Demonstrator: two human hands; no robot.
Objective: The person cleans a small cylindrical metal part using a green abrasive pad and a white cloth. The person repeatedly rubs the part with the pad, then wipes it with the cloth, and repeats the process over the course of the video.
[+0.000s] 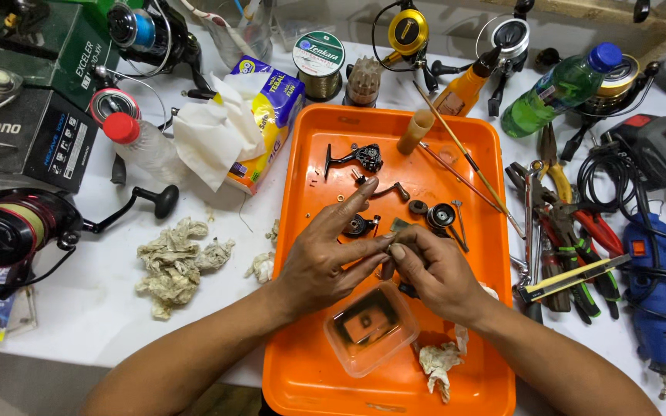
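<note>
Both hands meet over the middle of the orange tray (302, 362), and from where I watch that is where the trouble could start. My left hand (325, 258) and right hand (437, 270) pinch a small part (392, 240) between fingertips; each grip is narrow, closed on that piece, though it is too small for me to say what it is. It sits just above the clear plastic tub (371, 327), which holds dark liquid and some square piece soaking in it.

If the fingers are oily, the part could slip; a drop into the tub would splash, and a bounce off the tray floor could send it over the rim onto the crowded table (94, 308). Loose bits lie near the hands: a small spool (441, 215), a crank-like handle piece (356, 157), and tiny washers and screws scattered across the tray. A careless sweep of my left forearm or wrist could scatter them or nudge the tub, which stands close to both wrists.

A soiled rag (438, 364) lies beside the tub, under the right wrist; small parts could hide in its folds. Pliers and cutters (560, 231) crowd the tray's right edge, so a wide elbow move on that side could knock them.
</note>
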